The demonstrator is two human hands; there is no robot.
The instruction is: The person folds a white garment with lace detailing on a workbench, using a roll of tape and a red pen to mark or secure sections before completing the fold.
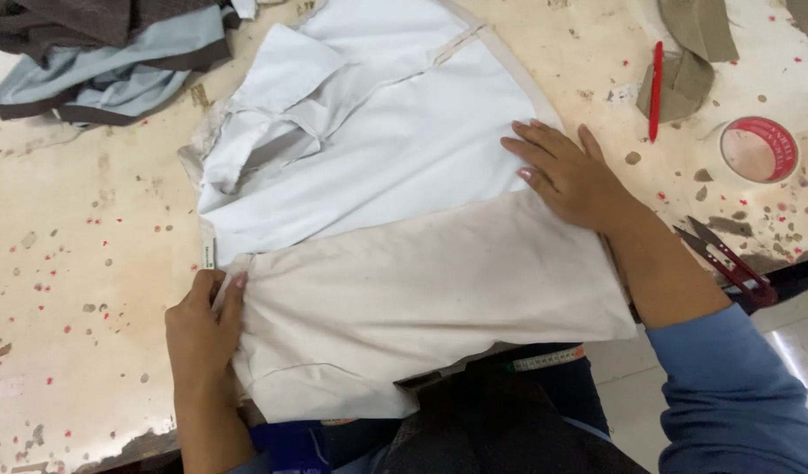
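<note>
Worn cream desk (88, 228), stained, flecked with red dots. Far left top: heap of pale blue and dark brown cloth (105, 48). Lower left: left hand (202, 329), fingers curled, pinching edge of off-white fabric panel (422, 307) at desk's near edge. Centre: white garment (378, 132) laid flat, collar folded over at left, small label at its lower left corner; off-white panel overlapping its lower part, hanging partly past desk edge. Right of centre: right hand (566, 175), fingers spread, pressed flat on white garment just above panel's top edge. Further right: red pen (656, 88) beside olive fabric scraps (694, 53). Then roll of tape with red core (759, 149). Lower right: red-handled thread snips (729, 263), blades apart, near right forearm.
</note>
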